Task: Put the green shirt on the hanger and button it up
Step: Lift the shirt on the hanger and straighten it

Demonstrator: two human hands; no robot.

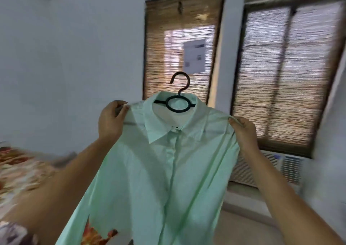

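Holding the shirt [168,170] up at chest height, 2 hands grip it by the shoulders, one at each end. The left hand [110,121] curls round the shoulder seam on its side, fingers folded over the top edge and pinching the cloth. The right hand [243,134] does the same at the other shoulder, thumb on the front of the fabric and fingers wrapped behind.

The shirt is pale green and sits on the hanger [177,111], which is black; its ring shows inside the open collar [155,130] and its hook stands above the neckline, hooked on nothing. The front faces the camera. The placket [173,151] lies closed from the collar down as far as it shows, though blur hides the single buttons. The sleeves hang down past both forearms, and the hem runs out of the bottom of the frame.

Behind the shirt are 2 windows covered with bamboo blinds [284,76], set in a pale wall [84,57]. An air conditioner [271,168] sits under the right-hand window. At the left edge lies a bed [18,170] with a floral cover, blurred.
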